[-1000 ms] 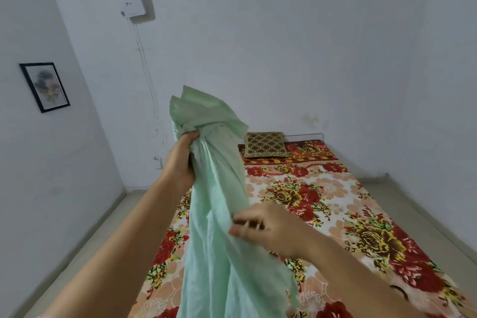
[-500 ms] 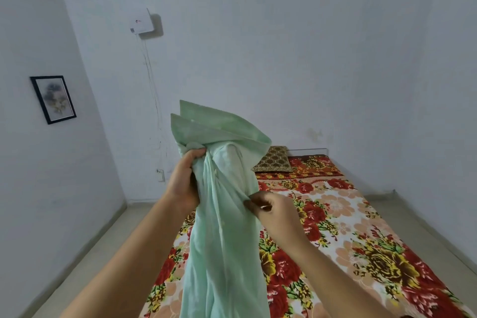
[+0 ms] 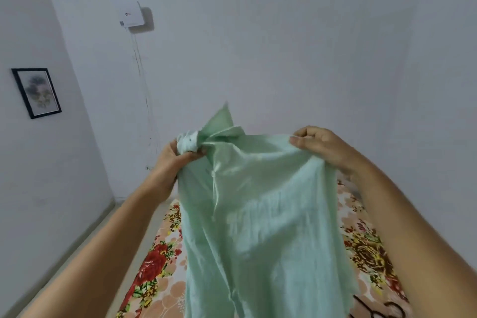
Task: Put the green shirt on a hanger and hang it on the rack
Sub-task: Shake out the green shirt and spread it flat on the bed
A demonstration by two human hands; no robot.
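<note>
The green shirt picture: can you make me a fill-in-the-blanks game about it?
1. The left hand and the right hand both grip the ____ edge of the green shirt.
2. Below the shirt lies a bedsheet printed with ____.
3. The framed picture hangs on the wall to the shirt's ____ side.

Missing words: top; flowers; left.
</note>
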